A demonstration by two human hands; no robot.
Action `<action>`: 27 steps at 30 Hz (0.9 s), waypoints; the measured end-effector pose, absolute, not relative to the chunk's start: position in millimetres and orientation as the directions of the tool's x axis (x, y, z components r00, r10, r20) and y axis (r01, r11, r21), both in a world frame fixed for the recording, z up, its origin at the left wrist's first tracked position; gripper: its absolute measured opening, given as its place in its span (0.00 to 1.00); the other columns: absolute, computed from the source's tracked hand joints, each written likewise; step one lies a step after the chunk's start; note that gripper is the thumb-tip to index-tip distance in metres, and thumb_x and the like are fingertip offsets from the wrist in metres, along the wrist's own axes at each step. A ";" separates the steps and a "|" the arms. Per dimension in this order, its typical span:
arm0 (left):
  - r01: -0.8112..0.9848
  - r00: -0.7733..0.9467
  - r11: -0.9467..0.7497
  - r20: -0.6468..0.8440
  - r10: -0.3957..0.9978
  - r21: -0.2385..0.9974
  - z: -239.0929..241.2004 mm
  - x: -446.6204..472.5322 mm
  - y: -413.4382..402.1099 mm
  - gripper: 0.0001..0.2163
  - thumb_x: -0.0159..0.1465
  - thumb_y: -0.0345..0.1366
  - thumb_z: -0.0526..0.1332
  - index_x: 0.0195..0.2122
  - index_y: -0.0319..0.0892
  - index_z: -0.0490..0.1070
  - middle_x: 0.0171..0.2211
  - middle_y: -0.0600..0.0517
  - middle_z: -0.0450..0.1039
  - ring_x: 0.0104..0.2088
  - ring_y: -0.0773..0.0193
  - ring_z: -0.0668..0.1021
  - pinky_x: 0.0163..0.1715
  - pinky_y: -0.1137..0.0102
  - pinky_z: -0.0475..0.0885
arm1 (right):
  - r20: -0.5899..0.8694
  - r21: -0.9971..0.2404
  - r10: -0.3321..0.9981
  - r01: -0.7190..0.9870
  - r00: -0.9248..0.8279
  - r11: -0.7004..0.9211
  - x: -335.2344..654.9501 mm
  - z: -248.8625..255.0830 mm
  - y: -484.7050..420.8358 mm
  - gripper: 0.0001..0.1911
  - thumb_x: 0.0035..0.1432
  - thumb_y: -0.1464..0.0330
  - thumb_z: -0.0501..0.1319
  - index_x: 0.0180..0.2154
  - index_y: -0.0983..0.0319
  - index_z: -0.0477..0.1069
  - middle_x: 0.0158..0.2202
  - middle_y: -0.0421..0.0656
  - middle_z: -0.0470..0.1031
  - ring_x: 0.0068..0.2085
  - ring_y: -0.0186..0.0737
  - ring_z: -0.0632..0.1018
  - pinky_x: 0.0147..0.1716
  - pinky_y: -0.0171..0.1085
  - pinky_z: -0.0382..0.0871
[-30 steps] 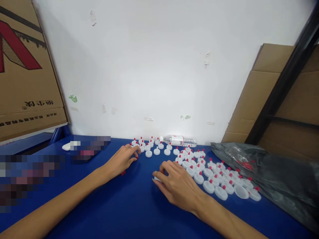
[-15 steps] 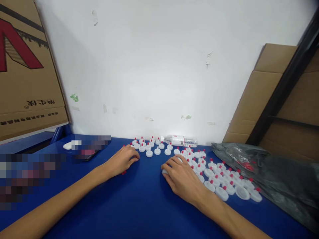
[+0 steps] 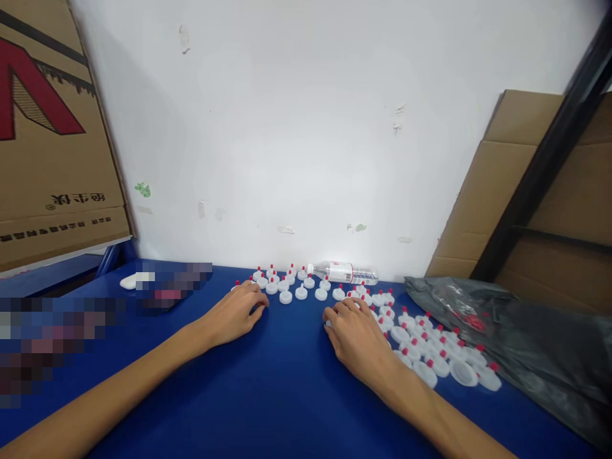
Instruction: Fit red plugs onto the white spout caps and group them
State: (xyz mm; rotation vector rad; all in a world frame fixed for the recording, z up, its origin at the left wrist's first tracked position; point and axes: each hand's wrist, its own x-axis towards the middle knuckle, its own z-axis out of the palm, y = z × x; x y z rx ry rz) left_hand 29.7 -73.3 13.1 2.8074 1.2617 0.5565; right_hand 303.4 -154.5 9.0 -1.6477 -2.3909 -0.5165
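My left hand (image 3: 238, 313) rests low over the blue table with its fingers curled. Whatever it holds, if anything, is hidden beneath the palm. Just behind it stand several white plastic caps with red tips, one cap (image 3: 285, 297) near its fingertips. My right hand (image 3: 358, 335) is curled palm-down at the left edge of a larger cluster. A white cap (image 3: 329, 324) peeks out beneath its fingers, mostly covered by them. To the right of that wrist lie more red-tipped caps (image 3: 424, 373), some upright and some tilted, close together.
A clear labelled bottle (image 3: 342, 272) lies on its side against the wall. A dark grey plastic bag (image 3: 535, 344) with a clear bag of red pieces (image 3: 473, 320) covers the right side. A white mouse-like object (image 3: 129, 282) sits at left, below a cardboard box (image 3: 57, 159).
My right hand has shifted slightly right, towards the cluster, with the white cap under its fingers. Red pieces that showed below my left hand are out of sight now; that hand barely moved.
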 end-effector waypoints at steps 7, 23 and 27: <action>0.722 0.609 -0.673 0.315 0.728 0.160 14.7 31.4 -74.7 0.12 0.69 0.34 0.52 0.41 0.43 0.76 0.41 0.45 0.76 0.45 0.52 0.76 0.47 0.59 0.71 | 0.369 0.166 0.866 0.941 -0.337 0.295 310.5 8.6 -149.3 0.12 0.65 0.77 0.55 0.43 0.63 0.76 0.42 0.52 0.78 0.49 0.54 0.76 0.53 0.52 0.65; 0.709 0.614 -0.685 0.330 0.717 0.169 14.5 33.2 -76.5 0.10 0.68 0.34 0.53 0.37 0.43 0.75 0.37 0.46 0.76 0.41 0.53 0.75 0.43 0.62 0.71 | 0.378 0.179 0.886 0.960 -0.268 0.214 328.0 -7.1 -133.9 0.16 0.69 0.71 0.52 0.49 0.67 0.76 0.54 0.59 0.76 0.60 0.59 0.72 0.61 0.58 0.59; 0.706 0.615 -0.688 0.334 0.714 0.170 15.0 33.8 -77.6 0.10 0.68 0.34 0.53 0.35 0.43 0.74 0.36 0.47 0.76 0.39 0.54 0.76 0.42 0.62 0.70 | 0.405 0.171 0.872 0.959 -0.276 0.224 327.6 -1.6 -134.2 0.17 0.70 0.65 0.54 0.54 0.63 0.74 0.61 0.56 0.71 0.63 0.57 0.69 0.64 0.58 0.56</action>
